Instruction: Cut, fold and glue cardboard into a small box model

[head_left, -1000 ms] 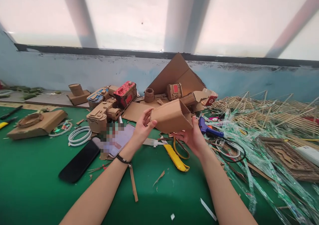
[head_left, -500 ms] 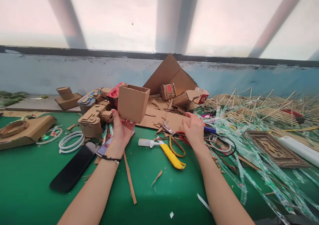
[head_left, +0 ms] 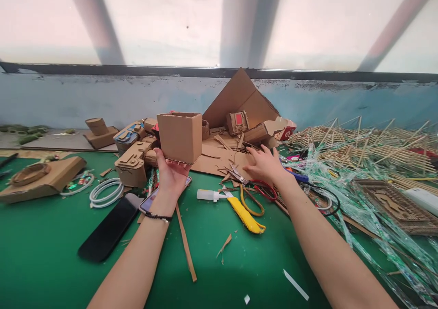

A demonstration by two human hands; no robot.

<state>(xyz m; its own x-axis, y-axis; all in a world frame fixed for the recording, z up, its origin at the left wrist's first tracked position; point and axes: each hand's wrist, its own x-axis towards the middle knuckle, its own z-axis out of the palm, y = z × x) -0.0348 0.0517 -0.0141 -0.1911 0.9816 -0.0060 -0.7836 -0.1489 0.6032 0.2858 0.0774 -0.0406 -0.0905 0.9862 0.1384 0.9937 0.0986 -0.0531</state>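
Observation:
An open-topped cardboard box [head_left: 179, 138] rests upright on the fingers of my left hand [head_left: 173, 174], its thumb against the near left side. My right hand [head_left: 265, 163], fingers spread and holding nothing, hovers over a flat cardboard sheet [head_left: 219, 161] strewn with scraps. Just left of it lie scissors [head_left: 238, 174], with red handle loops [head_left: 267, 189] close by. A yellow utility knife [head_left: 246, 214] and a small white glue bottle [head_left: 208, 195] lie on the green table between my arms. Under my left wrist a phone [head_left: 148, 203] is partly hidden.
Cardboard models [head_left: 132, 163] crowd the back left, beside a coiled white cable [head_left: 106, 193] and a black flat object [head_left: 107, 229]. A large cardboard panel [head_left: 236, 95] leans on the wall. Clear plastic strips [head_left: 342, 199] and thin wooden sticks [head_left: 362, 145] cover the right.
My right hand has shifted forward and its fingers have spread. The box in my left hand has turned slightly, showing its front more squarely. The view has moved a little to the left.

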